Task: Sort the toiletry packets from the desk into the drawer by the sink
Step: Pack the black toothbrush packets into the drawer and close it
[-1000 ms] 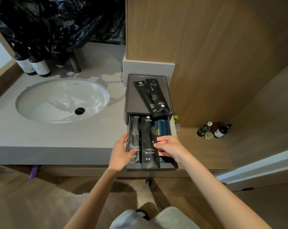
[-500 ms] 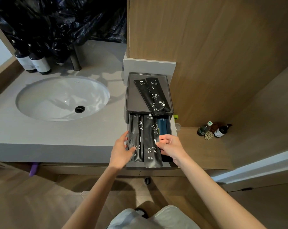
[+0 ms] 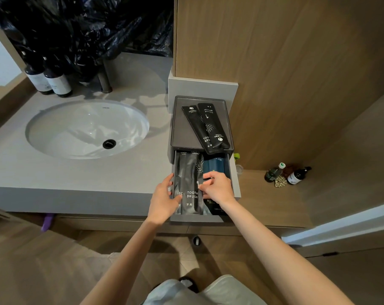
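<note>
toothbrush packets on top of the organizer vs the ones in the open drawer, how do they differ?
The two top packets lie loose and crossed at an angle on the organizer lid; the drawer packets lie straight, side by side. Nothing touches the top packets; the left hand and right hand are on the drawer packets. Both sets are black and printed TOOTH BRUSH.

This was a hotel-style bathroom — a white oval sink (image 3: 87, 128) sat sunk in a grey vanity counter (image 3: 76, 177); labelled pump bottles (image 3: 54, 82) stood behind it; wood panelling (image 3: 274, 62) lined the wall; boxed toothbrush packets (image 3: 205, 126) — guest amenities — lay beside the basin.
</note>
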{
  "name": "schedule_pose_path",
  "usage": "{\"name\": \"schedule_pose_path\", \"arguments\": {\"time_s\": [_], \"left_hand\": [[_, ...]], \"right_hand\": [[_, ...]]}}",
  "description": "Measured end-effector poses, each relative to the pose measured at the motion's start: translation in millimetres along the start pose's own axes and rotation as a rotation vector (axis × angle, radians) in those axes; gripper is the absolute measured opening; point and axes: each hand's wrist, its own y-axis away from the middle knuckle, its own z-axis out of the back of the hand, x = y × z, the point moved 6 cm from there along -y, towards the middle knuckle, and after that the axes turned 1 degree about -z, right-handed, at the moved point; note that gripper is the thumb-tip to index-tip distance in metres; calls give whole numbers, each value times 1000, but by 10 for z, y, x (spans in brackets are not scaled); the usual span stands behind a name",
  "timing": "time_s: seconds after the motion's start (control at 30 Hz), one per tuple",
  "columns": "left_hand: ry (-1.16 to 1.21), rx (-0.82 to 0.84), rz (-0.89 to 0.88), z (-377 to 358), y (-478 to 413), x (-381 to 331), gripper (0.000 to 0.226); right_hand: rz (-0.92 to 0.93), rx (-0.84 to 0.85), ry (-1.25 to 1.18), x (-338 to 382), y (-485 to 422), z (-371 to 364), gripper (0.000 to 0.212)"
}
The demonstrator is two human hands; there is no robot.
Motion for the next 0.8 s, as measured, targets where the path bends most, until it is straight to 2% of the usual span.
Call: {"name": "schedule_pose_path", "arguments": {"time_s": [0.2, 0.37, 0.43, 0.57, 0.63, 0.8], "left_hand": [[2, 4, 2, 10, 8, 3, 71], [10, 7, -4, 17, 9, -9, 71], [18, 9, -5, 20, 9, -6, 71], [22, 11, -13, 20, 12, -19, 71], [20, 11, -11, 18, 11, -18, 72], [15, 24, 4, 20, 9, -18, 73]], "right_hand": [[256, -93, 249, 120, 85, 52, 52], [470, -89, 509, 227, 140, 75, 47], [552, -24, 563, 260, 157, 49, 53], [555, 284, 721, 166, 109, -120, 86], [532, 331, 783, 110, 60, -149, 94], [450, 354, 833, 94, -3, -150, 96]]}}
